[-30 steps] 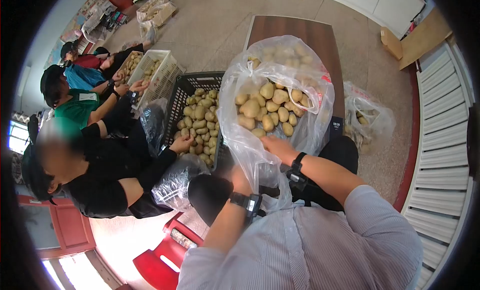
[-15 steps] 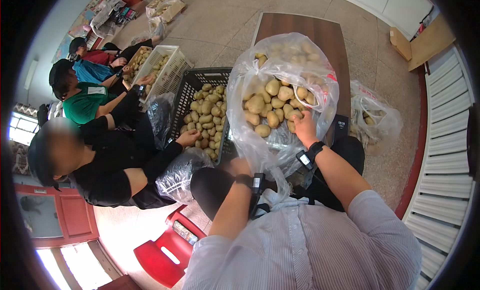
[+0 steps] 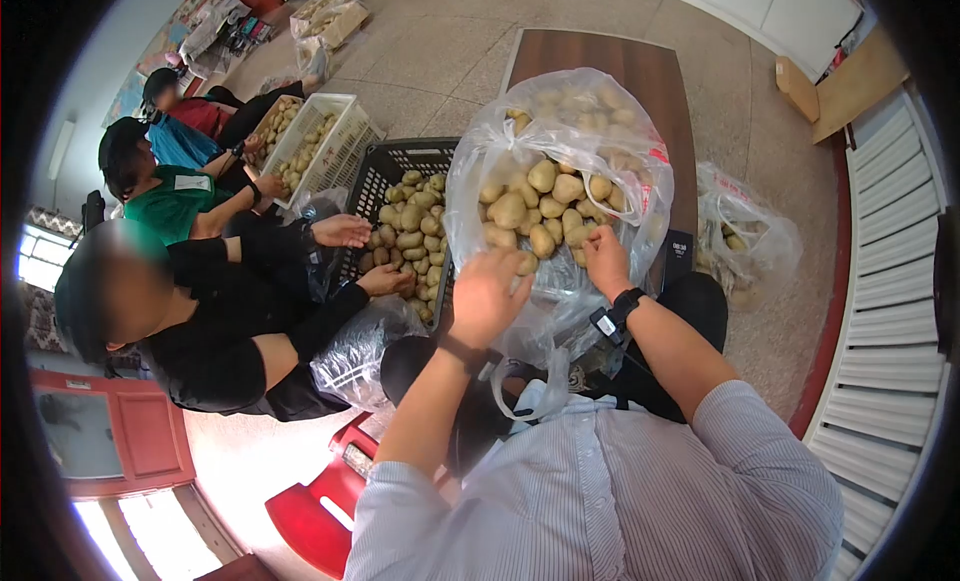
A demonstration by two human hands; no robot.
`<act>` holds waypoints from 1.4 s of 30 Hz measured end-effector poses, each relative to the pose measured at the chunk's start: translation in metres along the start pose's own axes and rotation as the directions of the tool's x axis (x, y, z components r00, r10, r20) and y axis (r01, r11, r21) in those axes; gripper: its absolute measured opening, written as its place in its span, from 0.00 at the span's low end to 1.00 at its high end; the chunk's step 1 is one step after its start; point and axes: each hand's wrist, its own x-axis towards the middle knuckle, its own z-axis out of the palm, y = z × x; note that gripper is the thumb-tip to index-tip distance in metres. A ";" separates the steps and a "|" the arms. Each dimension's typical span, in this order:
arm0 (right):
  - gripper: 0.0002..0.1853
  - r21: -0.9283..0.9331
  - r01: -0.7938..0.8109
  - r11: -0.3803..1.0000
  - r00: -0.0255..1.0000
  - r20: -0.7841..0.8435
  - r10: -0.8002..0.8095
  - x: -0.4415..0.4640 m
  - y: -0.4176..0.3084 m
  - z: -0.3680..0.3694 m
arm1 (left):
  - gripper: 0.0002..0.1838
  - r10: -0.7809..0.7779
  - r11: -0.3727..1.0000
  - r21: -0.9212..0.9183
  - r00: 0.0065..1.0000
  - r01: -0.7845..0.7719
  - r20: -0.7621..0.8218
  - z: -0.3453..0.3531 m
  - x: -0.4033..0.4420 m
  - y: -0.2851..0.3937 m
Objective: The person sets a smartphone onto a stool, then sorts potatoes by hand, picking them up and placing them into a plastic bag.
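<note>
A clear plastic bag [image 3: 470, 161] full of potatoes [image 3: 541, 206] lies open in front of me on a brown table [image 3: 600, 56]. My left hand [image 3: 487, 296] is over the bag's near left edge, by the lowest potatoes; its fingers are spread and slightly blurred. At the near right side of the same potatoes is my right hand [image 3: 606, 263], its fingers drawn together against the pile. Whether they grip a potato is hidden. One bag handle loops below my left wrist.
Left of the bag is a dark crate [image 3: 400, 155] of potatoes, with a co-worker's hands [image 3: 343, 231] over it. Other people sit farther left by a white crate [image 3: 345, 146]. Another bag [image 3: 755, 236] stands at right. A red chair [image 3: 310, 526] is behind at lower left.
My left hand has risen from beside my knee to the bag's near edge. My right hand has moved up and right to the potatoes. The nearest co-worker's second hand now shows over the dark crate.
</note>
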 end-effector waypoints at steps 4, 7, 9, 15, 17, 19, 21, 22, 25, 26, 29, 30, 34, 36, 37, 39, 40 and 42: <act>0.10 0.030 -0.015 0.999 0.999 0.034 0.014 -0.002 -0.004 -0.003 | 0.18 -0.410 0.907 0.296 0.789 0.300 0.459 0.027 -0.017 -0.055; 0.10 0.035 -0.007 0.999 0.999 0.046 0.006 -0.004 0.005 0.001 | 0.19 -0.545 0.839 0.351 0.651 0.417 0.529 0.056 -0.033 -0.102; 0.10 0.048 0.010 0.999 0.999 0.041 -0.012 0.000 0.005 0.006 | 0.19 -0.550 0.835 0.313 0.656 0.453 0.518 0.076 -0.039 -0.114; 0.10 0.038 0.045 0.998 0.999 -0.004 -0.045 -0.003 0.000 0.007 | 0.17 -0.506 0.861 0.232 0.708 0.454 0.494 0.097 -0.042 -0.095; 0.11 0.004 0.055 0.998 0.998 -0.014 -0.055 -0.004 0.000 0.007 | 0.16 -0.571 0.820 0.236 0.719 0.521 0.397 0.094 -0.040 -0.082; 0.11 -0.043 0.082 0.996 0.996 -0.012 -0.083 -0.009 -0.007 0.003 | 0.13 -0.520 0.848 0.302 0.795 0.436 0.313 0.089 -0.041 -0.069; 0.11 -0.090 0.112 0.990 0.993 -0.011 -0.114 -0.013 -0.015 0.002 | 0.10 -0.451 0.859 0.372 0.863 0.350 0.229 0.080 -0.038 -0.053; 0.11 -0.104 0.166 0.981 0.986 0.006 -0.166 -0.015 -0.015 0.004 | 0.10 -0.424 0.868 0.357 0.889 0.346 0.170 0.072 -0.034 -0.043; 0.13 -0.109 0.307 0.945 0.951 0.050 -0.304 -0.024 -0.016 0.002 | 0.10 -0.400 0.894 0.282 0.904 0.349 0.148 0.075 -0.031 -0.037; 0.14 -0.087 0.392 0.916 0.919 0.083 -0.386 -0.025 -0.018 0.008 | 0.11 -0.408 0.903 0.229 0.893 0.364 0.188 0.073 -0.033 -0.041; 0.18 -0.071 0.512 0.856 0.844 0.228 -0.486 -0.032 -0.030 0.006 | 0.07 -0.450 0.892 0.053 0.893 0.448 0.029 0.094 -0.046 -0.047; 0.18 -0.066 0.543 0.837 0.823 0.243 -0.514 -0.036 -0.030 0.008 | 0.07 -0.504 0.863 0.008 0.861 0.505 0.068 0.095 -0.047 -0.045; 0.19 -0.117 0.568 0.815 0.786 0.374 -0.493 -0.045 -0.051 0.008 | 0.09 -0.577 0.786 -0.221 0.814 0.577 0.075 0.114 -0.053 -0.049; 0.22 -0.037 0.622 0.782 0.731 0.385 -0.564 -0.038 -0.061 0.010 | 0.11 -0.589 0.770 -0.265 0.806 0.580 0.053 0.111 -0.046 -0.046; 0.22 -0.065 0.613 0.787 0.735 0.412 -0.539 -0.037 -0.062 0.015 | 0.12 -0.630 0.733 -0.270 0.773 0.624 0.075 0.105 -0.040 -0.040; 0.22 -0.116 0.610 0.784 0.728 0.472 -0.497 -0.035 -0.074 0.022 | 0.12 -0.664 0.700 -0.271 0.742 0.660 0.092 0.099 -0.037 -0.038; 0.22 -0.167 0.600 0.782 0.717 0.546 -0.433 -0.036 -0.077 0.025 | 0.12 -0.661 0.695 -0.318 0.747 0.645 0.070 0.102 -0.038 -0.041; 0.21 -0.188 0.642 0.743 0.698 0.544 -0.466 -0.034 -0.069 0.036 | 0.12 -0.654 0.696 -0.354 0.755 0.625 0.047 0.107 -0.043 -0.044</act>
